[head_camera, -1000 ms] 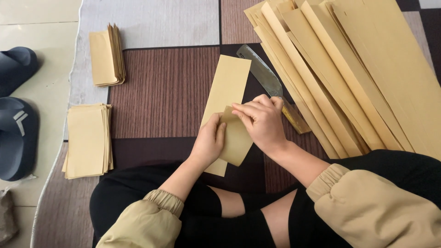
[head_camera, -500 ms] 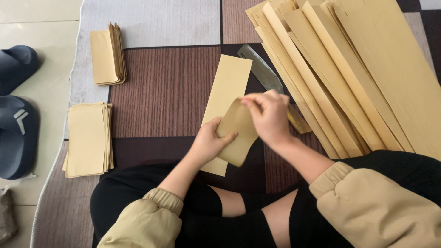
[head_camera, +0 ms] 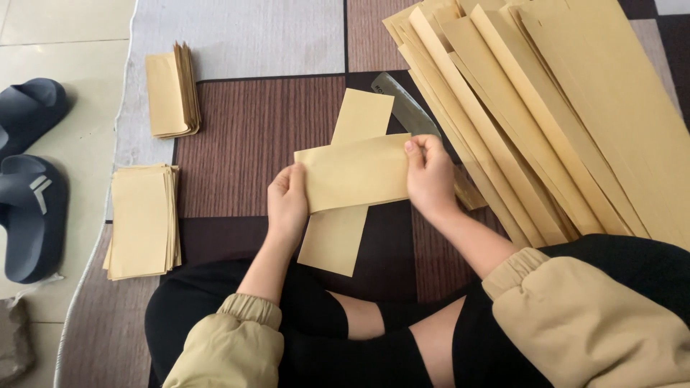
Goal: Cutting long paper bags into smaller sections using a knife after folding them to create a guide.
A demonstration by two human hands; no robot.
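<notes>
Two stacks of cut sheets, two sandals, one knife, perhaps ten long strips.

two paper stacks left of rug, long strips right.

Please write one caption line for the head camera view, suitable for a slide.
Left hand and right hand hold a tan rectangular paper sheet by its ends above a patterned rug.

I've got one head-worn view, looking steeply down, close over my lap and the rug; tiled floor fills the frame's left edge. No second view.
</notes>
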